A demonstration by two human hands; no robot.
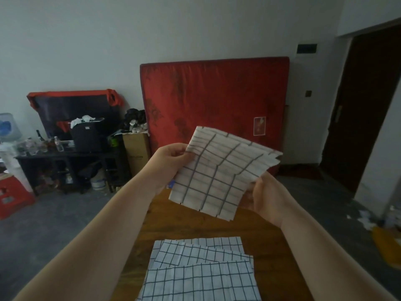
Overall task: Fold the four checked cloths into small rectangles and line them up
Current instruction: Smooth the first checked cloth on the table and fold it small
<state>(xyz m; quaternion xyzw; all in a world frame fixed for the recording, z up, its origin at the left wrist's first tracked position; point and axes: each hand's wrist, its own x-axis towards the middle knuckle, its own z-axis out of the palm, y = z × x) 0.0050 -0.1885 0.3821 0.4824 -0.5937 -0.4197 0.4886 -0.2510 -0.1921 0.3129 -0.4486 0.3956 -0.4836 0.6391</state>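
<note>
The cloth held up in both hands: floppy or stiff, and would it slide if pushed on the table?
Likely floppy: the cloth sags and buckles between the left hand and right hand. Probably light, since holds at two edges keep it up. Pushed on the table, it would likely bunch rather than slide.

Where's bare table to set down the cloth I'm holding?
Bare wood of the table runs across the far half, between the pile of overlapping cloths and the far edge, beneath the held cloth. Narrower strips flank the pile on its left and right. The near end is crowded by that pile.
</note>
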